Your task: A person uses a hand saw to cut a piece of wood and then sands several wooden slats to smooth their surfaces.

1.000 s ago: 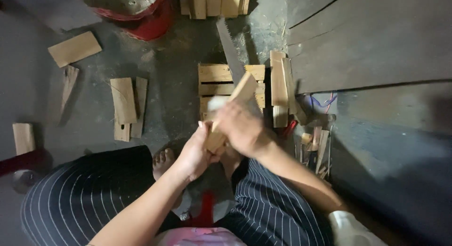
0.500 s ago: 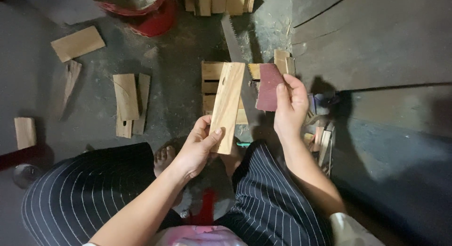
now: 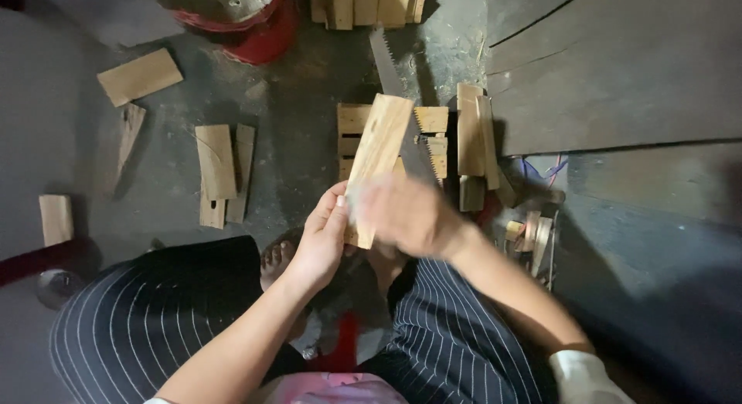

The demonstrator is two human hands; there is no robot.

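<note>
1. Wood strip (image 3: 376, 160): head view, held tilted above the floor, over a small slatted pallet (image 3: 352, 133).
2. Left hand (image 3: 323, 238) was closed round the strip's lower end, thumb on the face.
3. Right hand (image 3: 406, 214) lay across the lower face, motion-blurred; whether it gripped anything, can't tell.
4. Progress: upper face looked pale and clean; the part under the hands was hidden, so how much was left couldn't be judged.
5. Saw (image 3: 394, 87) lay on the floor beyond; loose wood pieces (image 3: 216, 168) to the left.

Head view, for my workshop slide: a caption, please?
Left hand holds a wooden strip while the blurred right hand rubs it.
</note>
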